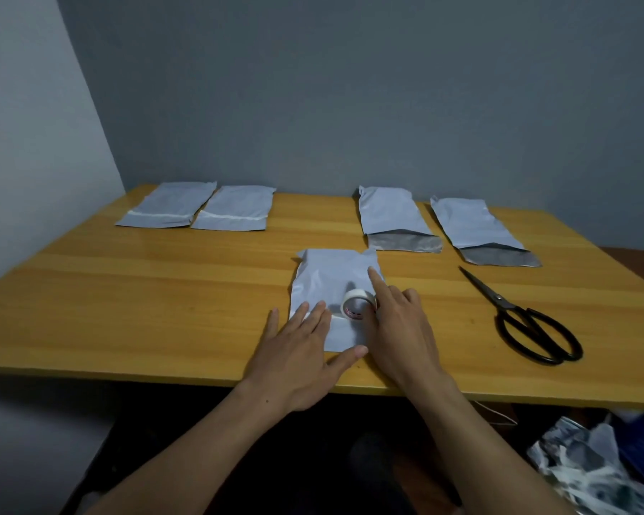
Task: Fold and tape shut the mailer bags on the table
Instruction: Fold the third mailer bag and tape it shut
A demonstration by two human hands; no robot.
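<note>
Left hand flat on mailer edge

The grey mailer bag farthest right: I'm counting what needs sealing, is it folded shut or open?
Open. The grey plastic mailer bag farthest right has its dark silvery flap unfolded, no tape across it.

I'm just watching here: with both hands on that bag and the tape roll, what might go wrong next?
1. The left hand presses flat on only the near left part of the middle mailer bag; if the right hand pulls the tape roll across, the bag may slide and the tape land crooked.
2. The scissors lie off to the right, apart from both hands; reaching for them could let the strip slacken.
</note>
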